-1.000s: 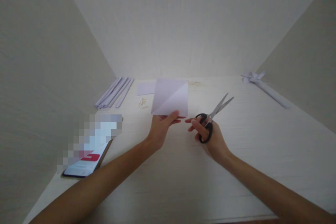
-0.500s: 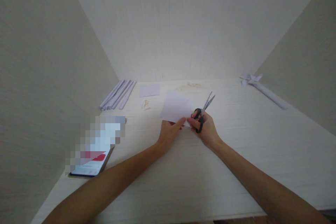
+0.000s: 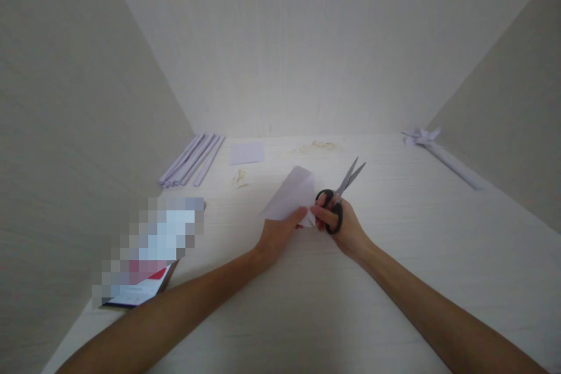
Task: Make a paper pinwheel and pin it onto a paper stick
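Observation:
A white piece of paper (image 3: 290, 194) is pinched by my left hand (image 3: 278, 236), its thumb on top near the lower right corner. My right hand (image 3: 344, 225) has a pair of scissors (image 3: 345, 184) hooked on its fingers, the dark handles around them and the blades apart, pointing away to the upper right. The right thumb and fingertips are closed at the paper's right edge, close to the left thumb. A slit or crease shows in the paper between the two thumbs; which of these it is I cannot tell.
Several rolled paper sticks (image 3: 193, 160) lie at the back left beside a flat paper sheet (image 3: 246, 153) and small scraps (image 3: 239, 178). A phone (image 3: 144, 289), partly blurred, rests at the left. A paper pinwheel on a rolled stick (image 3: 451, 160) lies at the back right.
The paper has turned and tilted in my hands, its far edge now narrower and its left corner lower. Both hands have shifted slightly nearer, with the scissors still in the right.

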### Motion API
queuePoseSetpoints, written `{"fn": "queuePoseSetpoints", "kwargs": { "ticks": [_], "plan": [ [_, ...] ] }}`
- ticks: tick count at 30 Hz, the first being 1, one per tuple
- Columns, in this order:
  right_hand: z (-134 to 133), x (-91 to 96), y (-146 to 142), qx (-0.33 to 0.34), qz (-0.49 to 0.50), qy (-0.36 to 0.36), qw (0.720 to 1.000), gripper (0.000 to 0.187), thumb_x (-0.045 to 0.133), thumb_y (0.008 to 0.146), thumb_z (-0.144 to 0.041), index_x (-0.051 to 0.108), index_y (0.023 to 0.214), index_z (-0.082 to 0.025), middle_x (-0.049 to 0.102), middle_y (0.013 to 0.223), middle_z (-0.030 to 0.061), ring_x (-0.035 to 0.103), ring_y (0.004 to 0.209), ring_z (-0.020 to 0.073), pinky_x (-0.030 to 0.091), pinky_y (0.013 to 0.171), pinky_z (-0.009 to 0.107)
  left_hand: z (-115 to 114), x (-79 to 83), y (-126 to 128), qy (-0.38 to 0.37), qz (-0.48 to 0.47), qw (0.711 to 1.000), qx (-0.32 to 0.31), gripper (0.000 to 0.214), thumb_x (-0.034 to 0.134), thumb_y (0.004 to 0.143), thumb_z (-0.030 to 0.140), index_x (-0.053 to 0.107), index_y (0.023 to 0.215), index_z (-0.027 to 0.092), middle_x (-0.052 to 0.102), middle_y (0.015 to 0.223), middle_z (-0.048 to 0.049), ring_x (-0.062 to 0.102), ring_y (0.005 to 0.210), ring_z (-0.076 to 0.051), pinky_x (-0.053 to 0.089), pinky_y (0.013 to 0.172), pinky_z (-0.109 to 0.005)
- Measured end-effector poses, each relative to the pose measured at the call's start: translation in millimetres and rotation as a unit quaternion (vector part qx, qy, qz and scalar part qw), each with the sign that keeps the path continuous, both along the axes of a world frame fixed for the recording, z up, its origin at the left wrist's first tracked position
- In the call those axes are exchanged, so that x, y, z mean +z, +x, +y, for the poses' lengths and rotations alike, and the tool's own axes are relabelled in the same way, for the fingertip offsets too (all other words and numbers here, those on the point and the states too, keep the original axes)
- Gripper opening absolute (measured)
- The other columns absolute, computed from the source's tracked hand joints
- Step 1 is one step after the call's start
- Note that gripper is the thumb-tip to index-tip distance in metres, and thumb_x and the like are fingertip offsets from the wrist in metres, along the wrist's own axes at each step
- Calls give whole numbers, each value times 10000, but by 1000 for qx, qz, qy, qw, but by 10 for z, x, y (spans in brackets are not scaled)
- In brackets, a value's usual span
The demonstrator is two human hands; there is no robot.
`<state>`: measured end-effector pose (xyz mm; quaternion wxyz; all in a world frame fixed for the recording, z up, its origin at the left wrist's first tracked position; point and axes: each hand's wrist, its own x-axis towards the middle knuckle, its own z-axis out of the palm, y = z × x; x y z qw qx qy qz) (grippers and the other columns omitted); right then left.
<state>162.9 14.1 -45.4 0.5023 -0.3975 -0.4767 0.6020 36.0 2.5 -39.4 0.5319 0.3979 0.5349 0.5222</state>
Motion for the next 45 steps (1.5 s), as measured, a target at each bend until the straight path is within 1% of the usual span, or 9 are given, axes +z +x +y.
{"fn": "queuePoseSetpoints", "kwargs": {
  "ticks": [4, 8, 13, 18, 24, 29, 34, 39, 45],
  "plan": [
    [-36, 35, -1, 14, 52, -20, 998, 224, 636, 660, -254, 425, 660, -179, 525, 521, -61, 475, 447, 69, 338, 388, 171, -8, -4, -4, -27, 15, 999, 28, 191, 634, 601, 329, 570, 564, 153, 564, 537, 6, 496, 502, -113, 416, 500, -239],
    [-64, 46, -2, 30, 62, -24, 997, 247, 672, 607, -204, 431, 651, -174, 566, 634, -36, 529, 538, 84, 355, 406, 166, 6, -26, -8, -29, -1, 998, 63, 213, 651, 583, 352, 574, 618, 157, 573, 584, 12, 504, 521, -105, 422, 519, -236],
    [-60, 21, -19, 9, 20, -19, 1000, 301, 709, 534, -158, 416, 597, -170, 546, 617, -51, 449, 444, 46, 345, 393, 173, 0, -14, -14, -44, 20, 996, 78, 225, 651, 581, 367, 583, 610, 155, 585, 581, -2, 521, 523, -120, 434, 543, -253],
    [-55, 24, -33, -16, -2, -28, 999, 317, 728, 517, -208, 421, 586, -172, 534, 607, -47, 428, 394, 40, 317, 358, 178, -24, 36, -8, -66, 71, 993, 62, 238, 641, 581, 388, 580, 565, 158, 582, 538, -13, 536, 518, -140, 440, 533, -264],
    [-59, 61, -35, -28, -4, -35, 999, 363, 750, 482, -264, 411, 579, -178, 491, 566, -64, 424, 377, 42, 316, 341, 180, -55, 114, 28, -20, 63, 997, 47, 148, 640, 566, 299, 567, 561, 170, 573, 524, 16, 526, 497, -123, 436, 487, -234],
    [-64, 53, -29, -27, -6, -38, 999, 338, 738, 515, -258, 415, 569, -173, 503, 537, -56, 437, 390, 48, 323, 353, 175, -54, 112, 23, -51, 72, 994, 64, 167, 656, 544, 308, 557, 543, 174, 567, 513, 17, 523, 500, -122, 441, 495, -232],
    [-61, 36, -28, -36, -5, -41, 998, 337, 740, 510, -269, 426, 581, -170, 512, 569, -48, 450, 397, 46, 348, 356, 169, -33, 89, 4, 11, 68, 998, 9, 145, 613, 599, 293, 561, 515, 187, 550, 490, 21, 494, 477, -114, 415, 469, -218],
    [-59, 41, -27, -37, 23, -41, 998, 340, 738, 514, -280, 427, 600, -174, 525, 601, -38, 486, 433, 60, 382, 357, 169, -16, 37, -18, 58, 96, 994, -7, 159, 613, 621, 313, 580, 538, 182, 558, 506, 9, 502, 492, -115, 408, 472, -211],
    [-56, 51, -27, -38, 36, -47, 997, 342, 749, 493, -263, 434, 589, -173, 524, 576, -45, 518, 459, 78, 391, 361, 169, -16, 39, -26, 68, 99, 992, -28, 150, 600, 636, 305, 584, 550, 183, 567, 527, 7, 505, 502, -115, 411, 466, -210]
  ]
}}
